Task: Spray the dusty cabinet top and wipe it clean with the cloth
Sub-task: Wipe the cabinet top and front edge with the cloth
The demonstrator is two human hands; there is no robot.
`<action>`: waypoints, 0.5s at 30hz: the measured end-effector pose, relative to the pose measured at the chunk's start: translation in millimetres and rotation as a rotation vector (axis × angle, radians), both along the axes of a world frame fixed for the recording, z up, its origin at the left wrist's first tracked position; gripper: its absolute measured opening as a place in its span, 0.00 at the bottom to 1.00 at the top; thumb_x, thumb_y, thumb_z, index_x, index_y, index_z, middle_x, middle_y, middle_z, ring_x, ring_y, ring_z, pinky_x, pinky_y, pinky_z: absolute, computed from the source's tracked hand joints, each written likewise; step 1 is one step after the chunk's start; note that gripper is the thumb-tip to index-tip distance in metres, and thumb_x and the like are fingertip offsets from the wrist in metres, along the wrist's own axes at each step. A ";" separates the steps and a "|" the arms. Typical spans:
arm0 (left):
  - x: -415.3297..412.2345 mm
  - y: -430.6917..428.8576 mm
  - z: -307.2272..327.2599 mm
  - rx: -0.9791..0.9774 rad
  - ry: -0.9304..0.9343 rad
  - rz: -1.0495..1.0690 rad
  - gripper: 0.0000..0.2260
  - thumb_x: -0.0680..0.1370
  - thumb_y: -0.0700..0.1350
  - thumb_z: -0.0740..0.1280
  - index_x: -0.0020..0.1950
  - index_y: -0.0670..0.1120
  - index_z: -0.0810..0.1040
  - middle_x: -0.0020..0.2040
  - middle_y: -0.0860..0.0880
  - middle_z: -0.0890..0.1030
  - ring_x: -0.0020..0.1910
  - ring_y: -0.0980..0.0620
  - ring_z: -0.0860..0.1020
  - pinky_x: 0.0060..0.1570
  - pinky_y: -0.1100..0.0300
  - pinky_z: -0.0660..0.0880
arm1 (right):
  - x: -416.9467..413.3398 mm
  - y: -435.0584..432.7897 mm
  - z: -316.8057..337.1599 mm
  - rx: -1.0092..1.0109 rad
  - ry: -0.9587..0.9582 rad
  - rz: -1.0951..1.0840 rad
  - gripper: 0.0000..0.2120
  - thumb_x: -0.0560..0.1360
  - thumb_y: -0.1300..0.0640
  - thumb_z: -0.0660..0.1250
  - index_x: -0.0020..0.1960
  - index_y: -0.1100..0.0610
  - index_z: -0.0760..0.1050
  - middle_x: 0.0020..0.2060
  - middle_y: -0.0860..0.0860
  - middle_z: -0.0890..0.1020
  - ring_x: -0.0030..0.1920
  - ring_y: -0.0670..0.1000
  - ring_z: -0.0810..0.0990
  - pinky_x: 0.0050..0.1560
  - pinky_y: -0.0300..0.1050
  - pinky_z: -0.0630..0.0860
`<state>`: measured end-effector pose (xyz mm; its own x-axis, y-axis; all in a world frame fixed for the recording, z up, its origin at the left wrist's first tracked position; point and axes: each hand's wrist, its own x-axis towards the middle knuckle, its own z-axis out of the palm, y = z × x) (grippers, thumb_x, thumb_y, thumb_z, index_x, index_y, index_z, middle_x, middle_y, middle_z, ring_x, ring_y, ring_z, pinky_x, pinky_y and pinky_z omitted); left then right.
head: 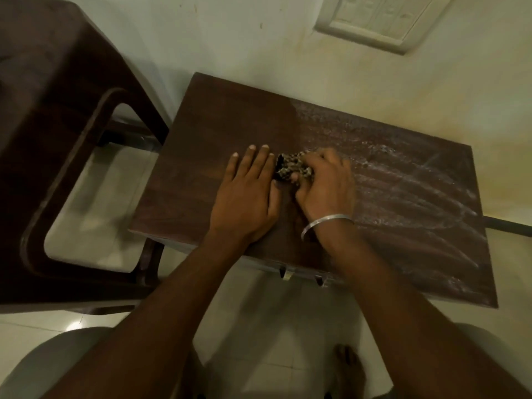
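At frame centre the right hand (322,180) clenches a bunched speckled cloth (290,167) on the cabinet top (201,156), whose right half looks dusty, while the left hand (247,191) lies flat, fingers spread, beside it.

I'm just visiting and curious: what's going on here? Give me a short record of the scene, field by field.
setting: small dark wooden cabinet top against a pale wall
left hand: flat on the wood, fingers spread, holding nothing
right hand: closed on a bunched speckled cloth, pressed to the top
wrist: silver bangle on the right arm
surface state: left half looks clean; right half shows whitish streaks
spray bottle: not in view
nearby: dark plastic chair to the left
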<state>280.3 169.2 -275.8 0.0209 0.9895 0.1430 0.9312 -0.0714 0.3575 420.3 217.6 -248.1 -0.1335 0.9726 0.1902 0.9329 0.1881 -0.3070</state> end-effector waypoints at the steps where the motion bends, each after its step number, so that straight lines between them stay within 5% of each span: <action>1: -0.7 -0.6 -0.3 -0.002 0.000 0.000 0.27 0.81 0.51 0.48 0.78 0.41 0.65 0.79 0.44 0.64 0.79 0.46 0.59 0.78 0.45 0.54 | -2.6 12.8 0.9 -0.003 0.004 -0.008 0.13 0.72 0.57 0.69 0.56 0.49 0.78 0.54 0.50 0.76 0.53 0.58 0.71 0.48 0.51 0.72; 15: -8.6 23.3 0.0 -0.031 -0.032 -0.062 0.28 0.81 0.52 0.46 0.79 0.42 0.64 0.80 0.45 0.62 0.80 0.49 0.56 0.79 0.49 0.50 | -7.6 67.4 -3.0 0.031 -0.027 -0.070 0.14 0.73 0.59 0.67 0.57 0.50 0.78 0.58 0.53 0.75 0.58 0.61 0.71 0.52 0.53 0.73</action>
<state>271.6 192.5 -275.7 0.0779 0.9904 0.1142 0.9135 -0.1168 0.3898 412.7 285.1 -251.1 -0.0711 0.9734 0.2179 0.9519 0.1315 -0.2767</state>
